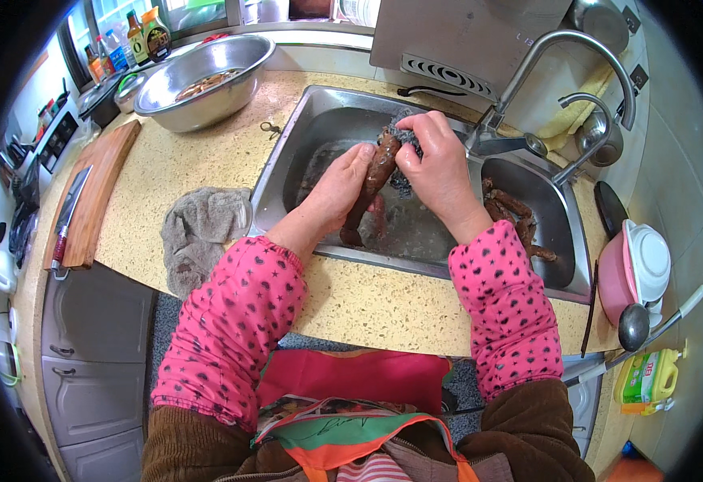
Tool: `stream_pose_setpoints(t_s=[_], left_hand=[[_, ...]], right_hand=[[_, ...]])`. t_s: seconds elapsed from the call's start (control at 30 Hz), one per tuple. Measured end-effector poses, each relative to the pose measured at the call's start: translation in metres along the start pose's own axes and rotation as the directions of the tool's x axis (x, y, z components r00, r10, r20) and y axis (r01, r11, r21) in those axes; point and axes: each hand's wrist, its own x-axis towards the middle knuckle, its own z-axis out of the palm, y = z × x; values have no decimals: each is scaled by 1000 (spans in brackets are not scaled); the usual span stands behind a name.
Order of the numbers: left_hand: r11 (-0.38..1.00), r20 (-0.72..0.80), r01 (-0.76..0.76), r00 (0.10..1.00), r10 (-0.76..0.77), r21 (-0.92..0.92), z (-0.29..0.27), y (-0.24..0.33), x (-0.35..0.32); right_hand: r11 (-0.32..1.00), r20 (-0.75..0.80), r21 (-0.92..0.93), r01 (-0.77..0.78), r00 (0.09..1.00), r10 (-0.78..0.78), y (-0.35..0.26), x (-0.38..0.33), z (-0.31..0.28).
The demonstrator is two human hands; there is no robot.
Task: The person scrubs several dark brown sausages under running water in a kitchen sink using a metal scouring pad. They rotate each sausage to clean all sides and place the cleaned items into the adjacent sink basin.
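Over the large sink basin (275,173), my left hand (337,186) is closed round a long, wet brown root vegetable (379,170), which slants down toward the near side. My right hand (441,165) presses a dark grey steel-wool scrubber (402,185) against the root's upper part. Cloudy water (411,229) lies in the basin below, and the root's lower end hangs near the basin's front wall. Several similar brown roots (518,210) lie in the small basin (562,233) to the right. My right fingertips are partly hidden behind the scrubber.
A tall curved faucet (528,64) rises behind the sinks. A grey towel (199,233) lies left of them, with a large metal bowl (207,92) behind. On the far left, a knife (70,209) rests on a cutting board (106,189). A pink basin (615,277) stands right.
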Motion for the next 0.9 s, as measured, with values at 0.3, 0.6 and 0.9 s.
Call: stream_pose_setpoints(t_s=[0.3,0.6,0.9], left_hand=[[985,-166,-141,974,155,96,-9,-7,8],[950,116,-135,988,105,282,8,18,-10],[985,152,-63,988,38,163,6,22,-12]], right_hand=[[979,99,-70,192,978,-184,-39,-17,18],[952,81,63,-298,953,293,50,-11,-1],[799,259,508,-321,942,214,24,2,-13]])
